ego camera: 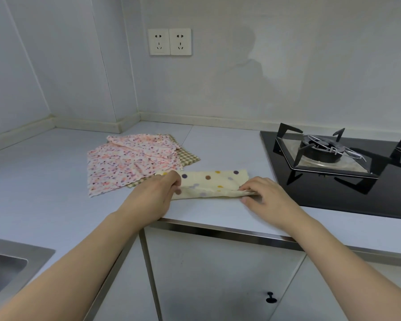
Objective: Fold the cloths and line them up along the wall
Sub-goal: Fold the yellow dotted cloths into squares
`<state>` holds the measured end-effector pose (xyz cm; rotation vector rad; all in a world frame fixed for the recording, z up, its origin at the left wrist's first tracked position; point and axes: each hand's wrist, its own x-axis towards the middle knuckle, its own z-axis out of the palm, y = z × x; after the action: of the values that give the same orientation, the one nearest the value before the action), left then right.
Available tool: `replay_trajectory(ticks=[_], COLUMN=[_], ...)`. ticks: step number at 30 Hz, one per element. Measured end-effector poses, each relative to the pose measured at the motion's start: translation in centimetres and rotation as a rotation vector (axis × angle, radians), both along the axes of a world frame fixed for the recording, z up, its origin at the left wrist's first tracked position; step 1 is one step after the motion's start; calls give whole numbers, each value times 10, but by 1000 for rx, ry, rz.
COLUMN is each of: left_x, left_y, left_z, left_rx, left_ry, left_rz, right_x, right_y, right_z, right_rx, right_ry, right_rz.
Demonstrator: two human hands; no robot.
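Observation:
A cream cloth with coloured polka dots [214, 183] lies folded into a long strip on the pale countertop [44, 181], near its front edge. My left hand [156, 195] pinches the strip's left end, and my right hand [263, 195] pinches its right end, where the layers meet. Behind and to the left, a pink speckled cloth [127, 163] lies rumpled and unfolded. It rests on a green-and-cream checked cloth [186, 155], of which only the right corner and a sliver at the front show.
A black glass gas hob [333, 188] with a burner and pan support [322, 149] sits just right of the polka-dot cloth. A steel sink [7, 269] is at the lower left. The back wall [241, 89] carries two sockets [169, 41]. Cabinet doors hang below the counter's edge.

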<state>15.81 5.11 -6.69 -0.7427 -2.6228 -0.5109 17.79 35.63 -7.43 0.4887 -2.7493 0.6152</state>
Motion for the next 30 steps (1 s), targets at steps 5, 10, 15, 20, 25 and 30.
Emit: replay_trajectory(ticks=[5,10,15,20,25,30], left_x=[3,3,5,7,8,8], left_y=[-1,-5,-9,-13,-14,-14], left_z=[1,4,5,6,6,6], left_rx=[-118,-61,-76,-51,-27,1], left_ry=[91,19,8,-17,-41,-61], left_rz=[-58,-62,21,49,80,97], right_x=[1,6,13,19,23,26], right_y=[2,2,0,0,2,6], right_z=[5,12,25,35,38,41], right_rx=[-227,-340,-327,-308,-305,-367], right_ry=[-52,-111,-112,-115,-132,-116], right_rz=[-68,-124,-147,-150,-164,-163])
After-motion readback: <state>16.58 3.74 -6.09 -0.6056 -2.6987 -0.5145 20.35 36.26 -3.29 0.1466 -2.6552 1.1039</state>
